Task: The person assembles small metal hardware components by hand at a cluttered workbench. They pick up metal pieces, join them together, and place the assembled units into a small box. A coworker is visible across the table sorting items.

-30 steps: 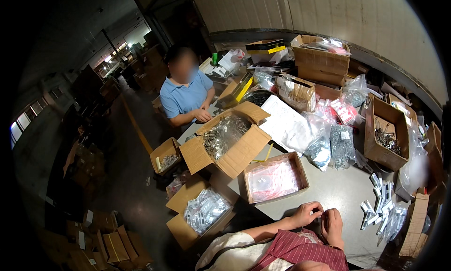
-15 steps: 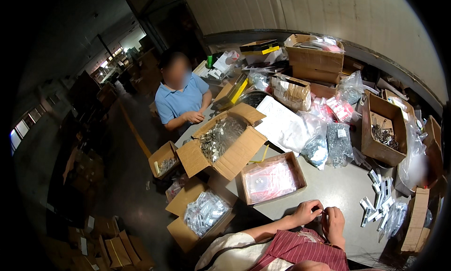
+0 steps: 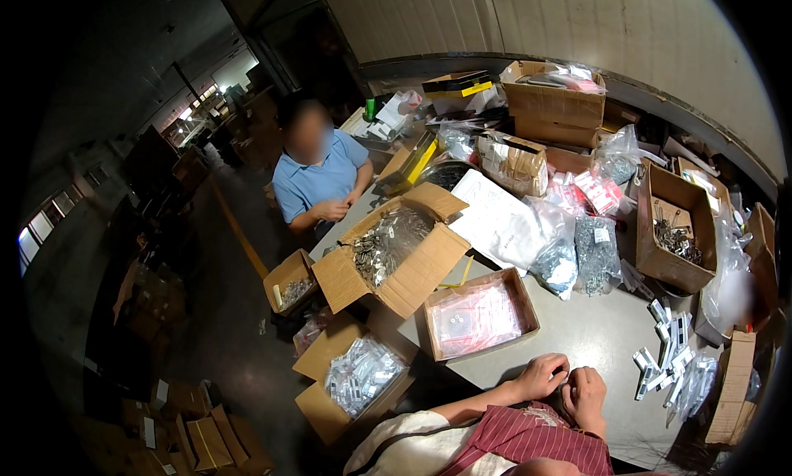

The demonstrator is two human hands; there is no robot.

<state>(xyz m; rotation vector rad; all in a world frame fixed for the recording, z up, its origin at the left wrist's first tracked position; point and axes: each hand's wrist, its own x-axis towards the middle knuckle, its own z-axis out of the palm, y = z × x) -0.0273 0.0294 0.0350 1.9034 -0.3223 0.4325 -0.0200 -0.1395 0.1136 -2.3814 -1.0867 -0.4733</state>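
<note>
My left hand (image 3: 543, 377) and my right hand (image 3: 586, 398) meet at the near edge of the table, knuckles up. Both have curled, closed fingers, and the fingertips come together between them. Whatever they pinch is hidden or too small to name. Just beyond my left hand stands a shallow cardboard box (image 3: 532, 318) of small clear plastic bags with red edging (image 3: 478, 318). To the right of my right hand lies a loose pile of white-and-grey metal pieces (image 3: 664, 352), with clear plastic bags (image 3: 697, 385) beside it.
An open carton (image 3: 433, 270) of metal parts stands at the table's left edge. Below it, another carton (image 3: 318, 410) holds bagged pieces. Bags of hardware (image 3: 596, 245), papers (image 3: 495, 220) and a deep box (image 3: 675, 266) of metal parts crowd the back. A person in blue (image 3: 318, 175) sits across.
My hands stay in nearly the same place, with the fingers shifting slightly and my right fingers curling more. The other person's hands have moved a little lower.
</note>
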